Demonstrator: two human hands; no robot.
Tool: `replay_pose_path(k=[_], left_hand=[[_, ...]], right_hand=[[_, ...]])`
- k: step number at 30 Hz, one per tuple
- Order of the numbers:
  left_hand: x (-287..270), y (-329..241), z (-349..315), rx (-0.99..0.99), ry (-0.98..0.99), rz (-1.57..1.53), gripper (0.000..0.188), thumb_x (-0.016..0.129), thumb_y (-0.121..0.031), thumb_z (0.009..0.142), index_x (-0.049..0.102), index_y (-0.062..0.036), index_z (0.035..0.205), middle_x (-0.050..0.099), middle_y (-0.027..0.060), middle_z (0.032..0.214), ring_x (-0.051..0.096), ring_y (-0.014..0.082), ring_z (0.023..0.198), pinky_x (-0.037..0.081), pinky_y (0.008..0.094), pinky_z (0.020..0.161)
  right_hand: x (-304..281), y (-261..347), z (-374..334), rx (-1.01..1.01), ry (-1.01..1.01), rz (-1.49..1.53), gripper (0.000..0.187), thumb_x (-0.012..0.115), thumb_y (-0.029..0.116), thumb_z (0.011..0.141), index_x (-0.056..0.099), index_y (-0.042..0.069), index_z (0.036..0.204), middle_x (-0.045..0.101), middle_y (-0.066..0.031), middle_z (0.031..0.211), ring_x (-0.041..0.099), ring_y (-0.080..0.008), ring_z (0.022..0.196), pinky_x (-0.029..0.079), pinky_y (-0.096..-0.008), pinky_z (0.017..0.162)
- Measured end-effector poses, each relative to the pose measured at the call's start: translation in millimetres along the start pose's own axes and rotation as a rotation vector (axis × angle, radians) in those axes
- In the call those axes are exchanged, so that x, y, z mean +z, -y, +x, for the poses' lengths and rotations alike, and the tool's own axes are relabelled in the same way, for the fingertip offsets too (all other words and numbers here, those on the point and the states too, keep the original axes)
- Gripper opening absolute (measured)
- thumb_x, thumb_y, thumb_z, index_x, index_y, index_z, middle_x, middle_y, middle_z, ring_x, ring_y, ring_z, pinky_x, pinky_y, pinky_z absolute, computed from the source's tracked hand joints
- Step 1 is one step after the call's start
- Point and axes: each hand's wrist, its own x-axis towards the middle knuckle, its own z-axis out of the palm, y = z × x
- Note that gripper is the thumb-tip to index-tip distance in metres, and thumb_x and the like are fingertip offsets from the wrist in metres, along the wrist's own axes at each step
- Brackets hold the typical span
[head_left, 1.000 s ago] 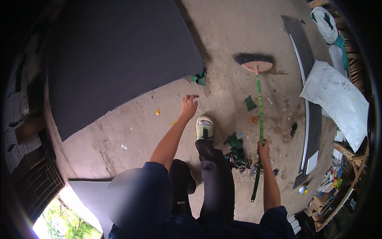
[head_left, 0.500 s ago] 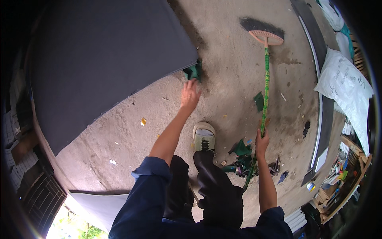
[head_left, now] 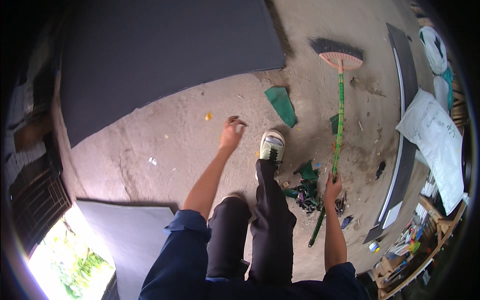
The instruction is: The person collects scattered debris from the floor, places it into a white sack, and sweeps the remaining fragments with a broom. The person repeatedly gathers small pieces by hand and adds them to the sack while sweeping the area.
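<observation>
A long-handled broom (head_left: 340, 102), its handle wrapped in green, is held by my right hand (head_left: 333, 189), closed around the lower part of the shaft. Its pink head with dark bristles points away from me on the concrete floor. My left hand (head_left: 233, 135) hovers over the floor with its fingers loosely bent and apart, holding nothing I can make out. To the right of it lies a flat dark green scrap (head_left: 281, 106). A heap of green and dark scraps (head_left: 307, 190) lies beside the broom handle, right of my foot.
A large dark sheet (head_left: 165, 55) covers the far left. Another grey sheet (head_left: 132, 227) is at the near left. Along the right run a long dark strip (head_left: 406, 90), a white sack (head_left: 434, 145) and a wooden rack (head_left: 430, 250) of odds and ends. Small debris dots the floor.
The green scrap was bunched at the dark sheet's corner by my left hand; now it lies flat on the floor. My left hand has drawn away from it. The view has shifted.
</observation>
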Motion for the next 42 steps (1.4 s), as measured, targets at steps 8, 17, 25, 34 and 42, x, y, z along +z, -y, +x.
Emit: replay_pose_path(k=[8, 17, 25, 34, 42], left_hand=[[-164, -15, -193, -0.443, -0.093, 0.063, 0.015, 0.058, -0.012, 0.073, 0.06, -0.0113, 0.088, 0.054, 0.0126, 0.094, 0.049, 0.0288, 0.091, 0.039, 0.0376, 0.081], [-179, -76, -346, -0.405, -0.006, 0.042, 0.015, 0.058, -0.01, 0.074, 0.059, -0.0074, 0.089, 0.06, 0.0079, 0.089, 0.054, 0.024, 0.087, 0.042, 0.0344, 0.078], [-159, -82, -442, -0.597, -0.059, -0.124, 0.014, 0.057, -0.011, 0.074, 0.059, -0.0065, 0.087, 0.06, 0.0078, 0.085, 0.054, 0.0243, 0.085, 0.042, 0.0355, 0.078], [-136, -76, -374, -0.524, -0.042, -0.139, 0.016, 0.057, -0.013, 0.074, 0.059, -0.0052, 0.088, 0.06, 0.0107, 0.084, 0.056, 0.0246, 0.083, 0.044, 0.0342, 0.075], [-18, 25, -180, -0.193, -0.11, 0.021, 0.031, 0.061, -0.013, 0.072, 0.05, -0.0067, 0.1, 0.051, 0.0128, 0.096, 0.048, 0.0295, 0.093, 0.041, 0.0373, 0.079]], right_hand=[[-166, 60, -124, -0.119, 0.273, -0.225, 0.039, 0.048, 0.025, 0.085, 0.045, -0.003, 0.113, 0.054, -0.0217, 0.102, 0.053, -0.0349, 0.093, 0.042, -0.0387, 0.078], [-162, 140, -172, -0.453, 0.543, -0.682, 0.047, 0.043, 0.015, 0.085, 0.027, 0.017, 0.13, 0.054, -0.0219, 0.087, 0.057, -0.0356, 0.076, 0.048, -0.0411, 0.063], [-188, 102, -191, -0.502, 0.61, -0.9, 0.06, 0.049, 0.01, 0.081, 0.021, 0.021, 0.132, 0.054, -0.0223, 0.085, 0.059, -0.0344, 0.073, 0.049, -0.0405, 0.061], [-243, 54, -206, -0.203, 0.493, -0.549, 0.042, 0.047, 0.015, 0.085, 0.037, 0.021, 0.126, 0.058, -0.0181, 0.091, 0.056, -0.0334, 0.083, 0.044, -0.04, 0.068], [-56, -14, -127, -0.34, 0.159, -0.081, 0.039, 0.043, 0.021, 0.088, 0.038, 0.008, 0.125, 0.05, -0.0142, 0.116, 0.05, -0.0274, 0.104, 0.041, -0.0349, 0.082]])
